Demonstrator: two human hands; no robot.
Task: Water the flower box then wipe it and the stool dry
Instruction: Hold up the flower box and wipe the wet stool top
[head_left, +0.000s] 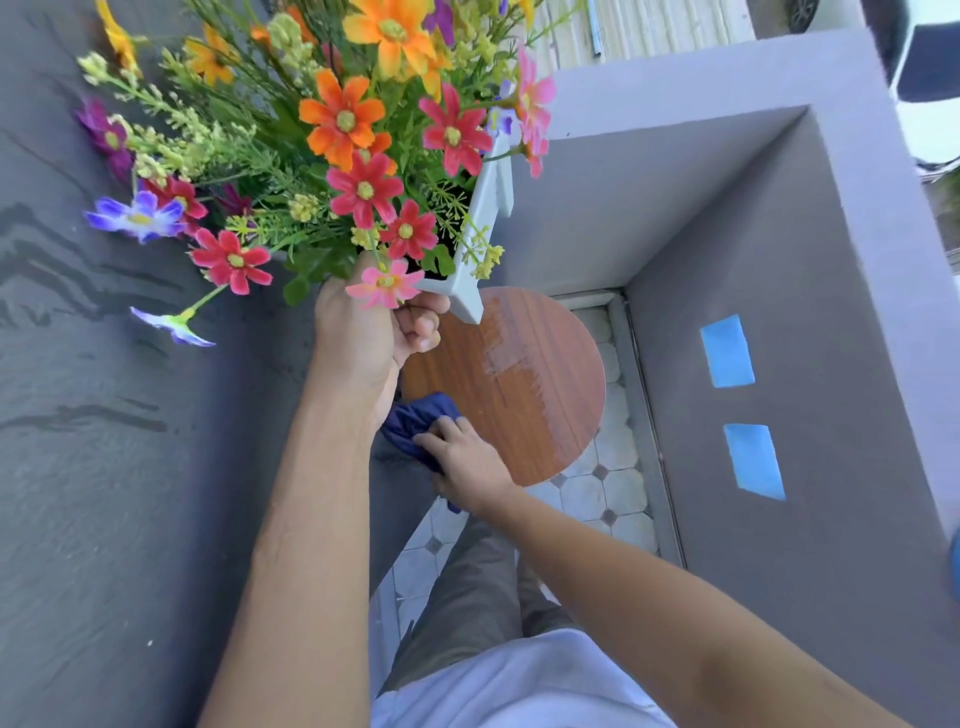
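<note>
A white flower box (485, 208) full of orange, red, pink and purple flowers is held up above the stool, tilted. My left hand (363, 332) grips its near corner from below. Under it stands a round wooden stool (545, 384) with a wet sheen across its right half and a rectangular wet patch near the middle. My right hand (462, 457) presses a dark blue cloth (415, 421) onto the stool's near left edge.
A dark grey slate ledge (104, 415) with water streaks runs along the left. A grey wall (779, 312) with two blue tape patches (727, 351) closes the right side. White octagonal floor tiles (602, 493) lie below the stool.
</note>
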